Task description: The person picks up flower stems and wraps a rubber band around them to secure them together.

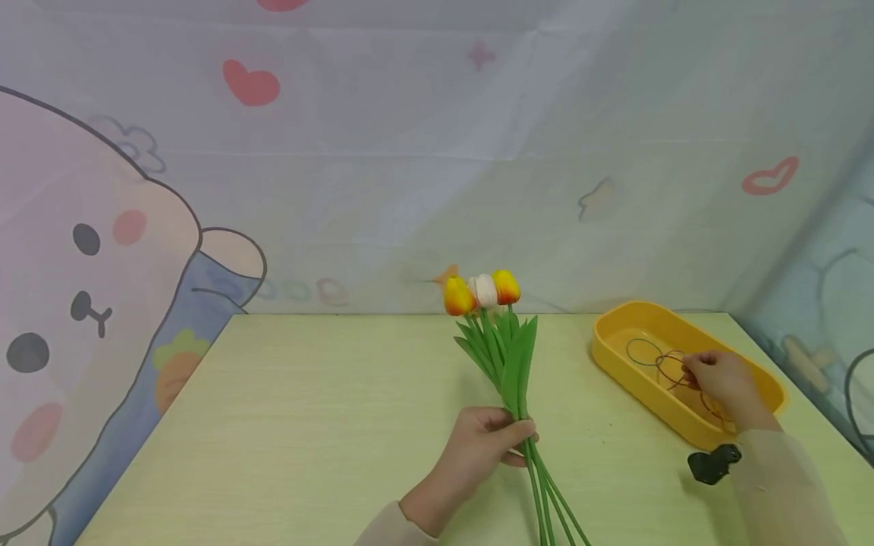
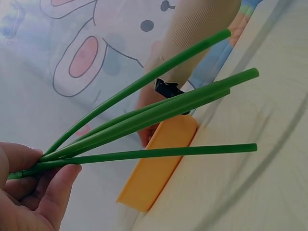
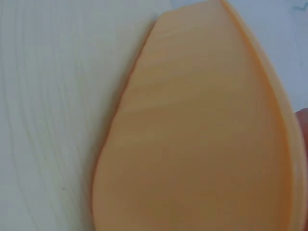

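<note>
My left hand [image 1: 481,447] grips a small bunch of artificial tulips [image 1: 520,371] around the stems, thumb across the front. Two yellow-orange heads and one white head stand upright above green leaves. In the left wrist view the stems [image 2: 149,115] fan out past my fingers. My right hand [image 1: 720,379] reaches into the yellow tray [image 1: 638,379], its thumb and fingertips pinching a thin red rubber band [image 1: 671,358]. Other rubber bands, one of them teal [image 1: 642,352], lie in the tray. Only the tray's outer wall [image 3: 192,125] and a sliver of the right hand show in the right wrist view.
The pale wooden table [image 1: 293,425] carries the tray at its right side. A printed cloth [image 1: 382,152] with hearts and a cartoon animal hangs behind it. A black wrist camera [image 1: 713,464] sits at the right sleeve, beside the tray's near end.
</note>
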Tool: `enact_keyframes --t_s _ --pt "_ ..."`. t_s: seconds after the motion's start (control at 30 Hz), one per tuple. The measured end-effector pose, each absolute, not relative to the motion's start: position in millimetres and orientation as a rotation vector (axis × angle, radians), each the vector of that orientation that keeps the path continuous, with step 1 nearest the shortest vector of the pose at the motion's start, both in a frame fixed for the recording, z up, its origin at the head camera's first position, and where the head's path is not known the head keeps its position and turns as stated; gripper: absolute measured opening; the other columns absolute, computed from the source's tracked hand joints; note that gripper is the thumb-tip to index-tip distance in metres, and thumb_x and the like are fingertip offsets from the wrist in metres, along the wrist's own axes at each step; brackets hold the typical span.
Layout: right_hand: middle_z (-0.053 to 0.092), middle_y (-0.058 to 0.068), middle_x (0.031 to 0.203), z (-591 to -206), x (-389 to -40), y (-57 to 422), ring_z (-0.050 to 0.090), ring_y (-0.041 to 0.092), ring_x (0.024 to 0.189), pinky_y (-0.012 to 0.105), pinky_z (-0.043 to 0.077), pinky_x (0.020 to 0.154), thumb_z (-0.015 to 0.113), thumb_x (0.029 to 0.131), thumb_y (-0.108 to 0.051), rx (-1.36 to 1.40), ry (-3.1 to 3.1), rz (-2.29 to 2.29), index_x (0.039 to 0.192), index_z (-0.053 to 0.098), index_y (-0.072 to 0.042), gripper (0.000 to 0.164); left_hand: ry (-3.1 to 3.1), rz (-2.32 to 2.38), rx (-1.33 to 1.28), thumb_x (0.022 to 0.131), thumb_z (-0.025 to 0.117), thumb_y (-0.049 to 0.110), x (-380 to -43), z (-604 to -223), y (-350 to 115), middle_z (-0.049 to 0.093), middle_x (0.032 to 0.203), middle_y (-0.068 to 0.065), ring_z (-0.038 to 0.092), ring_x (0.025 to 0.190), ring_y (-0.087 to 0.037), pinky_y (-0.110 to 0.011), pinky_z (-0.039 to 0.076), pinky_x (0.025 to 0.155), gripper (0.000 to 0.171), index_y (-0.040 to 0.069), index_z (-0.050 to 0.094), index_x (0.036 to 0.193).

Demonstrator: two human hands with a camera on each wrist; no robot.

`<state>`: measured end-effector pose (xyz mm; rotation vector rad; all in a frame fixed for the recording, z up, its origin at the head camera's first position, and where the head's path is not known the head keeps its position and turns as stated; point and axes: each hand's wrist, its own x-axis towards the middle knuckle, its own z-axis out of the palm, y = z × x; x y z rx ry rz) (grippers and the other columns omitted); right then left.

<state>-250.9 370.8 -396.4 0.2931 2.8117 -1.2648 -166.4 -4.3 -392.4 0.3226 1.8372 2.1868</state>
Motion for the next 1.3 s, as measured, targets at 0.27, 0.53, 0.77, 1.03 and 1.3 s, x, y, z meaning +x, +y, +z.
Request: enact_keyframes --t_s 0.27,0.53,0.77,1.03,1.3 --pt "0.061 -0.011 0.079 -375.1 -237.4 356.7 0.06 -0.004 0.066 0.015 0.056 0.062 0.046 0.103 -0.022 0.248 2.956 -1.437 0.117 0.05 0.016 0.041 1.832 2.192 0.329 0.089 0.066 0.004 -166.6 -391.5 -6.1 0.071 0.084 -0.013 0.064 0.069 -0.009 -0.03 0.061 0.065 0.02 -0.015 0.069 0.096" --pt "0.059 -0.022 0.081 -345.0 -216.9 333.2 0.06 -0.004 0.071 0.012 0.054 0.064 0.049 0.101 -0.027 0.036 3.057 -1.414 0.122 0.054 0.009 0.043 1.833 2.197 0.357 0.089 0.066 0.004 -168.2 -392.1 -7.8 0.071 0.084 -0.013 0.064 0.069 -0.009 -0.03 0.061 0.065 0.021 -0.015 0.068 0.096" --pt "0.066 -0.017 0.083 -318.1 -195.7 304.7 0.061 -0.003 0.07 0.014 0.051 0.057 0.053 0.1 -0.017 -0.249 3.16 -1.244 0.124 0.058 0.007 0.034 1.829 2.218 0.365 0.089 0.065 0.004 -169.3 -390.3 -9.6 0.07 0.084 -0.011 0.064 0.071 -0.01 -0.029 0.061 0.065 0.021 -0.017 0.067 0.096" --pt "0.064 -0.022 0.085 -304.2 -175.5 275.0 0.061 -0.001 0.068 0.013 0.051 0.056 0.061 0.093 0.0 -0.608 3.259 -1.221 0.113 0.066 0.005 0.022 1.837 2.228 0.376 0.089 0.066 0.004 -171.6 -388.7 -12.3 0.069 0.083 -0.01 0.064 0.073 -0.011 -0.029 0.061 0.066 0.022 -0.017 0.067 0.095" --pt "0.063 -0.017 0.088 -296.3 -158.1 253.7 0.059 -0.005 0.069 0.008 0.051 0.06 0.067 0.076 0.02 -1.152 3.333 -1.248 0.1 0.07 0.004 0.029 1.847 2.239 0.359 0.089 0.066 0.004 -172.7 -384.6 -15.5 0.068 0.08 -0.006 0.064 0.072 -0.01 -0.029 0.061 0.066 0.022 -0.017 0.067 0.096"
